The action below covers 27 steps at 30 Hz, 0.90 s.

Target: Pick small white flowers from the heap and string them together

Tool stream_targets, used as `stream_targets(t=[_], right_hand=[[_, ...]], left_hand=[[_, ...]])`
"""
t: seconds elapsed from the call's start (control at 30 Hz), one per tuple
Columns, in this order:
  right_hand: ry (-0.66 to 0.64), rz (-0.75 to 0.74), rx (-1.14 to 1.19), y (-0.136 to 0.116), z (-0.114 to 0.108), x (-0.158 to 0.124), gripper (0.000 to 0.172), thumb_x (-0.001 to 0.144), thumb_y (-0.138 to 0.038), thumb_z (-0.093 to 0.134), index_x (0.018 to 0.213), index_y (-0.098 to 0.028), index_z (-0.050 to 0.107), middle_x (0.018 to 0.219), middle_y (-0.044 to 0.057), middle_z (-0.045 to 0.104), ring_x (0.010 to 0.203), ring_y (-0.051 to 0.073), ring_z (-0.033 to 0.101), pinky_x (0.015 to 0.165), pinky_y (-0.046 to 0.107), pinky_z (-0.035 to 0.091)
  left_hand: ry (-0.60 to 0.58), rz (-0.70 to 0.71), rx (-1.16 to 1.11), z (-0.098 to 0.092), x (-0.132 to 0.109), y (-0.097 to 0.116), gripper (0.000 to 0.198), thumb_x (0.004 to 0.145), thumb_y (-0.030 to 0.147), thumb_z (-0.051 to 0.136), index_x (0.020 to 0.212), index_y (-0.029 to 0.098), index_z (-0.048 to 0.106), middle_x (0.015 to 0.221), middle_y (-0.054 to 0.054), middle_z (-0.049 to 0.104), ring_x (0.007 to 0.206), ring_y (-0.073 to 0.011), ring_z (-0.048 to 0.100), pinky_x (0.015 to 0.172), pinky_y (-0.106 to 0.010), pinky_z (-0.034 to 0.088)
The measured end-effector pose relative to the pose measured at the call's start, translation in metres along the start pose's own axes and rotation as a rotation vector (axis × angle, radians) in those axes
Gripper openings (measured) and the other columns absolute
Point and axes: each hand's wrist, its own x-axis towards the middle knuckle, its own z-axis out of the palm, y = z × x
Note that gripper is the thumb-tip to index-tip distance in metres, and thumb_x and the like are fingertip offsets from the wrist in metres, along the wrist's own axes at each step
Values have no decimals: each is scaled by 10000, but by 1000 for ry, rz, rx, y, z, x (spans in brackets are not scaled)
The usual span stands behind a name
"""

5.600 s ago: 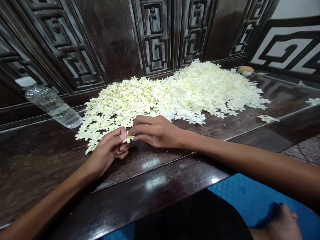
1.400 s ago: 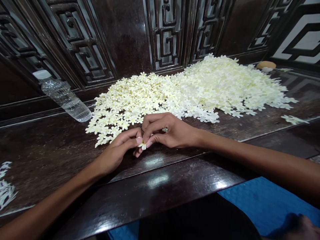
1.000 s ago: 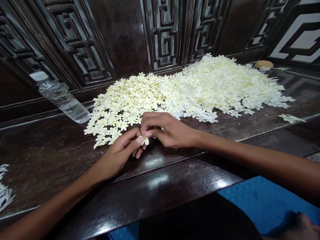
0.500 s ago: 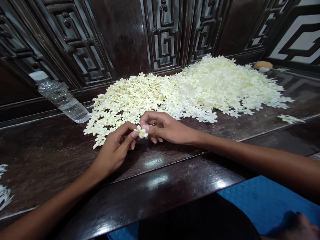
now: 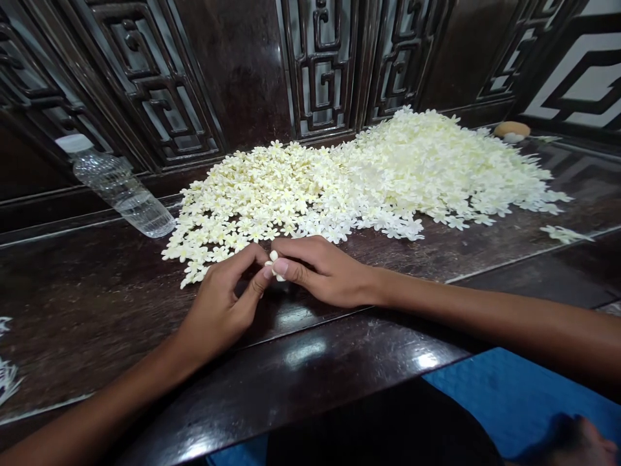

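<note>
A small cream-white flower (image 5: 274,257) is pinched between the thumbs and fingertips of both hands, its petals partly covered. My left hand (image 5: 226,294) is closed on it from the left, thumb on the near side. From the right, my right hand (image 5: 327,272) presses its thumb against the same flower, with the index finger curled behind. Just beyond the hands spreads a wide heap of loose flowers (image 5: 252,194), cream with yellow centres on the left. Toward the right the heap (image 5: 436,168) rises higher and looks paler.
A clear plastic bottle (image 5: 129,194) with a white cap leans left of the heap on the dark wooden surface (image 5: 97,310). White strands (image 5: 7,378) lie at the left edge. A round tan object (image 5: 512,129) sits far right, and a loose flower piece (image 5: 565,234) lies nearer.
Both hands have come slightly lower and closer together. The flower, whose open face showed before, is now turned and more covered by the thumbs.
</note>
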Motion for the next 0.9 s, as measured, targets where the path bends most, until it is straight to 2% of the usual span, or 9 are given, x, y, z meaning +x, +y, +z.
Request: stream_targets(t=[0.17,0.27,0.37,0.47,0.53,0.67,0.77,0.9], right_hand=[[64,11,27,-1,2,0,377,1067,-429,530,784,-180,518,713,-36,478,673,106,454,654,258,321],[125,74,92,-1,-1,3,419,1038,-469,570,740,-177,527,697,-38,473,663,104,431,651,256,327],[175,142,185,-1,-4,5,474,978,-534,637,687,-176,530,660,-40,451,633,103,395,621,257,321],[162,195,319,-3,-3,6,464,935,-562,684,708,-168,590,668,-24,518,636,113,438,625,262,362],[160,202,398,-4,0,6,448,921,-554,706,725,-162,614,704,-9,566,653,117,474,639,264,387],[213,235,479,-2,6,5,454,875,-540,767,699,-156,601,670,-29,519,627,101,443,598,245,351],[195,238,539,-1,8,6,448,864,-558,774,742,-148,639,700,-16,564,633,99,464,608,244,373],[225,198,584,-3,5,7,473,854,-605,765,766,-158,639,707,-15,589,605,94,463,581,236,382]], left_hand=[[-30,-59,-70,3,-1,-3,284,1030,404,578,843,191,568,718,20,568,666,-129,518,652,-257,400],[21,-110,-141,4,0,-5,210,1028,407,577,1071,205,617,875,-12,640,717,-136,572,683,-264,458],[79,-76,-124,7,-1,-4,400,993,374,637,1366,255,555,1140,-71,662,847,-162,630,774,-296,531],[50,22,1,10,-4,-3,616,937,352,717,1507,311,487,1327,-111,617,932,-197,638,792,-325,568],[48,74,87,11,-5,-3,655,923,351,740,1525,320,484,1345,-116,613,923,-199,640,771,-329,576],[145,199,202,9,-1,-2,513,935,319,733,1426,280,591,1233,-94,664,941,-202,658,816,-332,571],[192,272,221,6,3,1,420,954,245,698,1370,259,636,1181,-87,680,983,-204,670,836,-317,557],[200,290,198,2,10,10,334,980,205,639,1308,245,690,1122,-80,701,892,-180,672,772,-293,544]])
